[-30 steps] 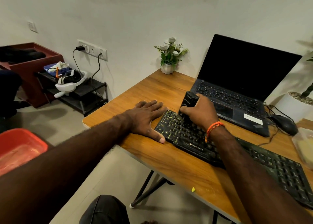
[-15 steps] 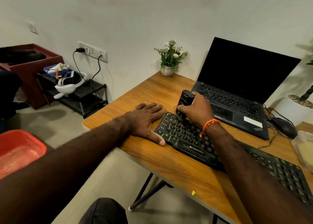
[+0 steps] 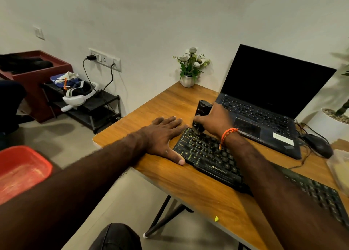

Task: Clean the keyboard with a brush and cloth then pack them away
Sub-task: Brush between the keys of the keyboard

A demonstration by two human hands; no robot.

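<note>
A black backlit keyboard [image 3: 207, 155] lies across the wooden table [image 3: 198, 189], and my right arm hides its middle. My right hand [image 3: 213, 121] grips a black brush [image 3: 202, 110] that stands upright, its bristles pressed on the keys at the keyboard's far left corner. My left hand [image 3: 164, 136] lies flat on the table, fingers spread, with the thumb against the keyboard's left end. No cloth shows clearly.
An open dark laptop [image 3: 264, 106] sits behind the keyboard, a black mouse [image 3: 319, 146] and cables to its right. A small flower pot [image 3: 188, 70] stands at the far table corner. A clear container [image 3: 340, 170] is at the right edge. A yellow speck [image 3: 216, 218] lies near the front edge.
My right hand has carried the brush a little to the left and farther back along the top rows of keys, standing it more upright. My left hand has stayed flat in place.
</note>
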